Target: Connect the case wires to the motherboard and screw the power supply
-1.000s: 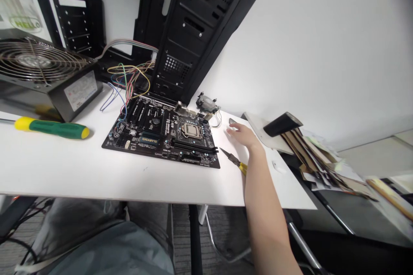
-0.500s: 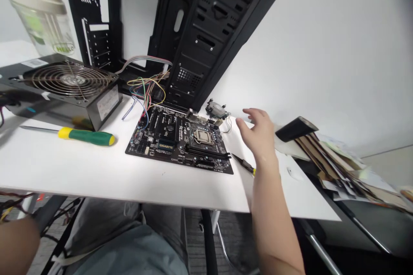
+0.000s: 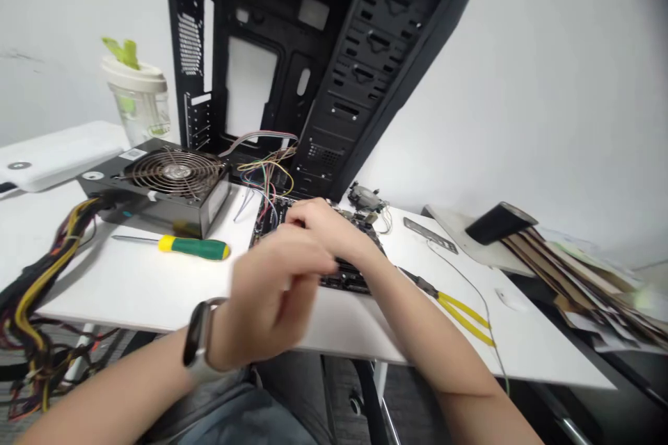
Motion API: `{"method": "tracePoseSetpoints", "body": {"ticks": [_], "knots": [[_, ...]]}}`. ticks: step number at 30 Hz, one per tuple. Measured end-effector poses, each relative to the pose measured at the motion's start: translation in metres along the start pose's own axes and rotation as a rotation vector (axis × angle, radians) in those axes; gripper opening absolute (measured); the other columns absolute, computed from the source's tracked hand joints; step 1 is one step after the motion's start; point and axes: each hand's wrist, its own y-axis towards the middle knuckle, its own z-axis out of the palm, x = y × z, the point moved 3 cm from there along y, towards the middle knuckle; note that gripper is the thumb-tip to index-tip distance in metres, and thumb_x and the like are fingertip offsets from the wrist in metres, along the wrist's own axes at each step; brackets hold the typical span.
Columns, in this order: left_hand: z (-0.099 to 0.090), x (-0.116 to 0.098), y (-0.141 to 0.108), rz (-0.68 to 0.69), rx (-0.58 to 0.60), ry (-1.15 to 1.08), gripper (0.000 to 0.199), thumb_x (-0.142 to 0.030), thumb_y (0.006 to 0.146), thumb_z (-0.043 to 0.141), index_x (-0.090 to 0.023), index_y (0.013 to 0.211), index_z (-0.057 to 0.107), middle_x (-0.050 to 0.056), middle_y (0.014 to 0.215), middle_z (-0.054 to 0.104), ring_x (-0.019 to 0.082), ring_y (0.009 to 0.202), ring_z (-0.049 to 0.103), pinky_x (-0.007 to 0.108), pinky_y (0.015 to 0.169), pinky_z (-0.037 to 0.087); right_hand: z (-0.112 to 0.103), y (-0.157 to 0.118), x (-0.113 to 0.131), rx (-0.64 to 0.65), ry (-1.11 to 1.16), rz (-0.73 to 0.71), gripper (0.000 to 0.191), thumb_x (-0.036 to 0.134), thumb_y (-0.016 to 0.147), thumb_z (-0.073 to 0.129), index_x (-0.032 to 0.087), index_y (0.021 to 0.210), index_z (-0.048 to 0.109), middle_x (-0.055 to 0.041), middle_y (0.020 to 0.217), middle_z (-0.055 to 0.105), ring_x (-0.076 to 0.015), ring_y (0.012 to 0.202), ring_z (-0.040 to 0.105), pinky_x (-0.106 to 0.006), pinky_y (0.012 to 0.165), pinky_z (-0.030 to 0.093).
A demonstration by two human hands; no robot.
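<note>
While the circuit board (image 3: 347,278) is laid flat on the table (image 3: 172,295), just in front of the tall black case (image 3: 339,69), much of it is covered from view by both hands. Its long side is set roughly along the table's front edge, with a slight slant. The right hand (image 3: 318,222) is held over the board's middle and appears to be the nearer of the two; its fingers are bent, but their tips are hidden, so it cannot be told whether anything is touched or gripped. The left hand (image 3: 279,285) is raised closer to the camera, ahead of the board's left front part; its fingers are curled in and blurred, and whether something is pinched there cannot be told.

At the back, room is bounded by the case and by loose wires (image 3: 267,168). On the left, a strip of table is seen before the screwdriver (image 3: 193,247), whose handle is pointed toward the board. On the right, more bare surface is seen, bordered by the pliers (image 3: 443,297). In front, only a narrow strip is left before the edge.
</note>
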Motion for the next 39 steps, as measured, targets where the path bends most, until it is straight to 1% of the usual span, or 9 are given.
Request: {"method": "tracePoseSetpoints", "body": {"ticks": [5,8,11,14,18,24,27,30,39], "knots": [[0.034,-0.023,0.003,0.481,0.396,0.049,0.029,-0.014,0.092,0.041,-0.019,0.069,0.058,-0.002,0.06,0.055,0.012,0.058,0.051,0.027,0.057,0.04,0.024,0.026,0.011,0.098,-0.059,-0.042,0.015,0.017,0.081,0.056,0.017,0.074,0.069,-0.0057,0.076,0.068,-0.0155,0.072,0.058,-0.028,0.071,0.042],[0.053,-0.027,-0.009,0.534,0.561,0.113,0.028,-0.012,0.09,0.041,-0.019,0.068,0.057,-0.003,0.054,0.047,0.011,0.049,0.045,0.027,0.048,0.031,0.032,0.028,0.009,0.095,-0.051,-0.115,0.015,0.009,0.074,0.058,0.018,0.078,0.07,-0.0052,0.083,0.069,-0.0169,0.079,0.06,-0.028,0.075,0.043],[0.068,-0.023,-0.022,0.412,0.784,0.288,0.027,-0.009,0.091,0.036,-0.016,0.079,0.059,0.0,0.056,0.051,0.013,0.048,0.048,0.026,0.045,0.029,0.034,0.024,0.008,0.117,-0.005,-0.119,0.013,0.013,0.076,0.06,0.017,0.081,0.071,-0.0054,0.087,0.069,-0.0174,0.082,0.06,-0.03,0.079,0.044],[0.071,-0.008,-0.032,0.061,1.068,0.621,0.02,-0.009,0.089,0.041,-0.009,0.087,0.061,0.008,0.068,0.062,0.019,0.059,0.059,0.028,0.049,0.038,0.04,0.021,0.009,0.116,0.056,-0.064,0.012,0.018,0.08,0.06,0.014,0.083,0.072,-0.0064,0.086,0.07,-0.0172,0.082,0.06,-0.031,0.081,0.044],[0.062,0.003,-0.04,-0.216,1.299,1.001,0.048,-0.039,0.092,0.049,0.002,0.115,0.059,0.027,0.108,0.064,0.035,0.099,0.063,0.043,0.079,0.049,0.051,0.019,0.011,0.05,0.061,-0.002,0.013,0.019,0.081,0.06,0.014,0.082,0.073,-0.0078,0.088,0.07,-0.0194,0.088,0.06,-0.033,0.087,0.043],[0.064,0.002,-0.06,-0.334,1.307,1.022,0.109,-0.078,0.059,0.065,0.005,0.129,0.05,0.036,0.122,0.054,0.048,0.11,0.055,0.061,0.096,0.038,0.061,0.014,0.012,-0.064,0.129,0.086,0.013,0.02,0.082,0.059,0.013,0.079,0.07,-0.0073,0.085,0.069,-0.0178,0.084,0.06,-0.031,0.084,0.045],[0.074,0.008,-0.077,-0.364,1.175,1.052,0.078,-0.046,0.064,0.081,-0.006,0.126,0.057,0.031,0.122,0.058,0.045,0.105,0.06,0.064,0.094,0.041,0.067,0.012,0.011,-0.154,0.193,0.147,0.014,0.019,0.082,0.058,0.014,0.073,0.067,-0.0052,0.08,0.067,-0.0153,0.077,0.06,-0.029,0.077,0.045],[0.082,0.014,-0.089,-0.32,1.051,1.149,0.043,-0.011,0.079,0.065,-0.016,0.122,0.061,0.023,0.123,0.061,0.04,0.105,0.063,0.067,0.09,0.043,0.073,0.011,0.009,-0.249,0.274,0.141,0.014,0.016,0.082,0.058,0.015,0.069,0.064,-0.0041,0.078,0.066,-0.0139,0.076,0.06,-0.028,0.077,0.046],[0.064,0.008,-0.068,-0.305,1.159,1.002,0.036,-0.012,0.087,0.053,-0.012,0.123,0.059,0.024,0.112,0.066,0.037,0.099,0.066,0.057,0.08,0.053,0.078,0.009,0.003,-0.332,0.45,0.143,0.018,0.01,0.078,0.061,0.017,0.061,0.062,-0.001,0.073,0.065,-0.0118,0.073,0.061,-0.026,0.075,0.048]]}}
